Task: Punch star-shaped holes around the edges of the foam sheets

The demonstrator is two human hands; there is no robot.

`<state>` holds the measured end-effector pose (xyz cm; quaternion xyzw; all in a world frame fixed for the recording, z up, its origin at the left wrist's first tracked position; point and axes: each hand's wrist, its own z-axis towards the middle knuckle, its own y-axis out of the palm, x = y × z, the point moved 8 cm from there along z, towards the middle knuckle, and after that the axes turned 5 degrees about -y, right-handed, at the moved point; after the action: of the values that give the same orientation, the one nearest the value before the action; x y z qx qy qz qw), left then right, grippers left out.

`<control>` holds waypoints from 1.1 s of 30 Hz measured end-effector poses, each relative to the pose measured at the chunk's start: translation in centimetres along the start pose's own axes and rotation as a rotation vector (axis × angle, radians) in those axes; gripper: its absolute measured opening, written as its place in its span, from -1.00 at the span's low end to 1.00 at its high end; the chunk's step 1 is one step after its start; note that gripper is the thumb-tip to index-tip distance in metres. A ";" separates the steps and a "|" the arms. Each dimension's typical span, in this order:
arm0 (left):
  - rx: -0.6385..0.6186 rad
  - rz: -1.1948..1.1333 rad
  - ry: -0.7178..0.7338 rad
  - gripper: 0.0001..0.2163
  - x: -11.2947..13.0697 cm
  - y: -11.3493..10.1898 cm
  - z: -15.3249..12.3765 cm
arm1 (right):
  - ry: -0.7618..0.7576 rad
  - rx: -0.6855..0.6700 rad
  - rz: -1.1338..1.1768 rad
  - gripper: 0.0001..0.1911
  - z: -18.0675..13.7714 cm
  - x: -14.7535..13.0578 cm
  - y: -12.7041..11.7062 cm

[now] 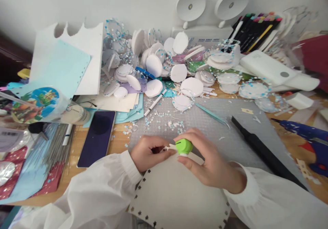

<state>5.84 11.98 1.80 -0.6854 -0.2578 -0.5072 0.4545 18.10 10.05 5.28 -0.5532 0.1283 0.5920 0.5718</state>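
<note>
A green paper punch point(183, 146) is gripped between the thumb and fingers of my right hand point(208, 159), at the far edge of a white sheet of paper point(179, 191). My left hand point(151, 152) pinches that sheet's edge just left of the punch. Small flower-shaped holes run along the sheet's left edge and lower corners. Tiny blue and white paper cutouts point(175, 124) lie scattered on the grey cutting mat point(212, 119) beyond my hands.
A phone point(97, 138) and a lidded cup point(38, 104) are at left. Several white paper discs point(179, 72) pile up along the wall. Teal tweezers point(210, 113), a white pen point(155, 102), a black tool point(258, 147) and a blue glue gun point(304, 133) lie ahead and right.
</note>
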 end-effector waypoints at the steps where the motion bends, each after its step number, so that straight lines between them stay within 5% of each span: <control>1: -0.002 -0.005 0.005 -0.81 0.1 0.0 0.0 | -0.016 -0.008 -0.022 -0.73 0.0 -0.1 0.1; 17: -0.001 -0.030 -0.006 -0.78 0.1 0.1 -0.2 | -0.075 -0.069 -0.155 -0.66 0.0 -0.7 0.2; 33: 0.028 0.036 0.146 -0.70 1.3 -0.1 -0.1 | 0.014 -0.071 -0.157 -0.69 0.0 0.2 0.6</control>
<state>6.17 11.75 2.99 -0.6447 -0.2186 -0.5441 0.4905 17.65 9.97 4.79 -0.5854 0.0676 0.5458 0.5956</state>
